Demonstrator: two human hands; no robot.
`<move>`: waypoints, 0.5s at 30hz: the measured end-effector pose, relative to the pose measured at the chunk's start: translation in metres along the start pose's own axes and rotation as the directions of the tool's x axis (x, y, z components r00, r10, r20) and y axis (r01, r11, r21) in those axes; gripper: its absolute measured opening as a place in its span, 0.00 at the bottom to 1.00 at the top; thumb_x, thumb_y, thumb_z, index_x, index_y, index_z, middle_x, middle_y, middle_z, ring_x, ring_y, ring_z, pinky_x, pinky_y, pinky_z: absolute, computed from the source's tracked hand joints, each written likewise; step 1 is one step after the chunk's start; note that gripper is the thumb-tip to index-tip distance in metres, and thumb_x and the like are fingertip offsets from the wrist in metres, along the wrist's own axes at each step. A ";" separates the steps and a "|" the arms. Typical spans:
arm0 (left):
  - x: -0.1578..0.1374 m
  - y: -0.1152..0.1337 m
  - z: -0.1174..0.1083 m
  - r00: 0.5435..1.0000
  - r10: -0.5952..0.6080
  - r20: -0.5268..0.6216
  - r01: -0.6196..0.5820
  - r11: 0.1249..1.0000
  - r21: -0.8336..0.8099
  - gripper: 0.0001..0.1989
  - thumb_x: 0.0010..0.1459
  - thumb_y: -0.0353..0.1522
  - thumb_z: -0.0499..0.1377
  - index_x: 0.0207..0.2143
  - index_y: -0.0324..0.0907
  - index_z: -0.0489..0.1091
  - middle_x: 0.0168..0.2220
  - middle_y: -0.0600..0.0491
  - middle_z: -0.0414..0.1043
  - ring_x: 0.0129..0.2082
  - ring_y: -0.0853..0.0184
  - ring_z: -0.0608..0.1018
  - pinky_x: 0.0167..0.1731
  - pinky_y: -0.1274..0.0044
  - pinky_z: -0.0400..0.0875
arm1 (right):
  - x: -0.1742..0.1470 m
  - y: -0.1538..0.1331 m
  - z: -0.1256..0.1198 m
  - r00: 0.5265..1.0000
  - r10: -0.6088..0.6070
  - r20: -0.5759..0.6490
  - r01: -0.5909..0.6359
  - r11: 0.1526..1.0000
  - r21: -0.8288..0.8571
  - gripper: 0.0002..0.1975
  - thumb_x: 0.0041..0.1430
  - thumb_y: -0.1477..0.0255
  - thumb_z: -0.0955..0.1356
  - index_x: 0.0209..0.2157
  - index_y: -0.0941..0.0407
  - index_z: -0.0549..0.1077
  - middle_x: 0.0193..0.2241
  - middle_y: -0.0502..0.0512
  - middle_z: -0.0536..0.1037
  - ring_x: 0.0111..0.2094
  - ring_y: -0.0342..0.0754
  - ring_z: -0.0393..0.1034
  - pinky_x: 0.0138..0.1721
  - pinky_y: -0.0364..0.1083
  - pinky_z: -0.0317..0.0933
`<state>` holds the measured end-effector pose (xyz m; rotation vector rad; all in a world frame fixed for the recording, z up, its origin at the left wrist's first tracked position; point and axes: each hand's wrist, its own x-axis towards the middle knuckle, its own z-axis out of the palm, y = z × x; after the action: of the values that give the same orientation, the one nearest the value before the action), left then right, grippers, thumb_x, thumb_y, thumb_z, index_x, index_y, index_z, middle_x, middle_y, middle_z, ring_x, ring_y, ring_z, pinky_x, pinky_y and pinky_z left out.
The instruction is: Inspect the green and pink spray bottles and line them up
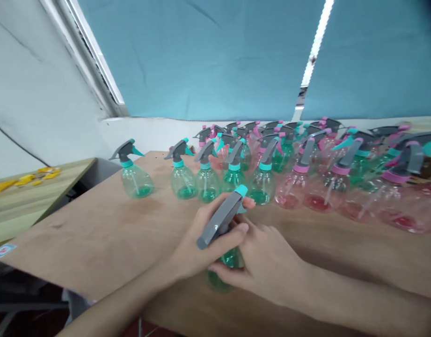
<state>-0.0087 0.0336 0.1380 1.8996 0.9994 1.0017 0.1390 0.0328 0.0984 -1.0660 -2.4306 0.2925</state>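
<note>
Close in front of me is a green spray bottle (pixel 232 258) with a grey and turquoise spray head (pixel 222 217), held in both hands. My left hand (pixel 204 238) is wrapped round the neck just under the spray head, with the thumb across the near side. Lower down, my right hand (pixel 267 262) grips the bottle's body from the right. The bottle's collar is hidden by my fingers. Just beyond my hands stands a row of green spray bottles (pixel 207 184), and pink spray bottles (pixel 291 189) continue it to the right.
More spray bottles crowd the back right of the wooden table (pixel 96 234). One green spray bottle (pixel 136 180) stands apart at the left. A second table (pixel 36 196) with yellow pieces (pixel 43 175) is at far left. A wall and blue covering (pixel 215 61) rise behind.
</note>
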 end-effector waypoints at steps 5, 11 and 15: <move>0.020 -0.008 0.031 0.997 0.023 -0.070 -0.027 0.998 -0.059 0.19 0.51 0.27 0.55 0.45 0.51 0.70 0.34 0.54 0.74 0.30 0.64 0.76 0.35 0.69 0.74 | -0.017 0.032 -0.010 0.996 -0.021 -0.083 0.025 0.998 0.055 0.25 0.57 0.49 0.64 0.46 0.54 0.69 0.44 0.61 0.75 0.42 0.58 0.72 0.36 0.55 0.68; 0.045 -0.015 0.048 1.000 0.014 -0.008 -0.015 0.998 -0.065 0.15 0.47 0.29 0.55 0.39 0.49 0.71 0.22 0.58 0.66 0.21 0.66 0.70 0.28 0.70 0.70 | -0.050 0.076 -0.009 0.998 0.039 0.058 -0.045 0.993 0.112 0.32 0.58 0.49 0.63 0.56 0.57 0.63 0.51 0.67 0.73 0.52 0.59 0.68 0.50 0.60 0.64; 0.059 -0.015 0.049 0.998 -0.030 0.059 0.034 0.997 -0.063 0.10 0.49 0.29 0.55 0.36 0.45 0.68 0.23 0.60 0.66 0.23 0.67 0.72 0.34 0.71 0.72 | -0.072 0.103 -0.003 0.969 0.125 0.212 -0.140 0.989 0.057 0.43 0.56 0.45 0.62 0.63 0.61 0.56 0.63 0.68 0.58 0.63 0.62 0.52 0.60 0.63 0.52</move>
<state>0.0529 0.0789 0.1223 1.8443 0.9509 0.9436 0.2484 0.0494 0.0390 -1.2224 -2.5125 0.5568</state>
